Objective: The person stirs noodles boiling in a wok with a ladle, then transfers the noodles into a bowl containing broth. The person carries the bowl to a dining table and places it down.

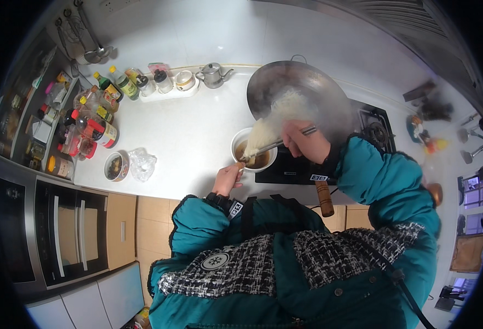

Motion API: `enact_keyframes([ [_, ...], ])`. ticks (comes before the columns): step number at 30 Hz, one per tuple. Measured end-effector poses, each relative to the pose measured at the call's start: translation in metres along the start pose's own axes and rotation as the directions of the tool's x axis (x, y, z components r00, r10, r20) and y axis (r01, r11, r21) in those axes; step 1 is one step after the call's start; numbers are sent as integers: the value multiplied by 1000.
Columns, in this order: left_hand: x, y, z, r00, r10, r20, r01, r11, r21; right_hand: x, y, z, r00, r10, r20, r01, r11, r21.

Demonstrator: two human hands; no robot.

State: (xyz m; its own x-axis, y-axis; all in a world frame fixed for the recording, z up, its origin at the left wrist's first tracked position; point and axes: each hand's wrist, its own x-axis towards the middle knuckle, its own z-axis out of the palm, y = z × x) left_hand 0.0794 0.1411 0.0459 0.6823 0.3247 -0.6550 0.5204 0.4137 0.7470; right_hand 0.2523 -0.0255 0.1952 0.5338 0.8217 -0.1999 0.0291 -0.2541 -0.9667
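Pale noodles (260,134) stretch from the steaming wok (329,90) down into a white bowl (234,143) of brown broth. Chopsticks (271,147) grip the noodles just above the broth, and my right hand (306,141) is closed around them. At the bowl's near left rim, my left hand (228,180) is closed, its fingertips pinching the edge. Steam blurs the noodles still inside the wok. The wok's wooden handle (323,198) points toward me, below my right wrist.
The wok stands on a black gas stove (376,126). A steel teapot (213,75) and a seasoning rack (170,94) line the wall. Several sauce bottles (101,131) crowd the left, near a small bowl of dark food (115,166) and a clear plastic bag (142,164).
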Motion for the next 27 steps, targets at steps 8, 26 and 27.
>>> enact_keyframes([
  [8,3,-1,0,1000,-3,31,3,1000,-9,-8,-3,15,982,-26,185,90,933,-349],
  [26,10,-3,3,1000,7,12,-7,1000,-3,-26,-40,-60,950,-240,202,282,933,-221],
  [27,11,-4,2,1000,8,4,-8,1000,6,-24,-43,-69,949,-258,182,299,921,-251],
])
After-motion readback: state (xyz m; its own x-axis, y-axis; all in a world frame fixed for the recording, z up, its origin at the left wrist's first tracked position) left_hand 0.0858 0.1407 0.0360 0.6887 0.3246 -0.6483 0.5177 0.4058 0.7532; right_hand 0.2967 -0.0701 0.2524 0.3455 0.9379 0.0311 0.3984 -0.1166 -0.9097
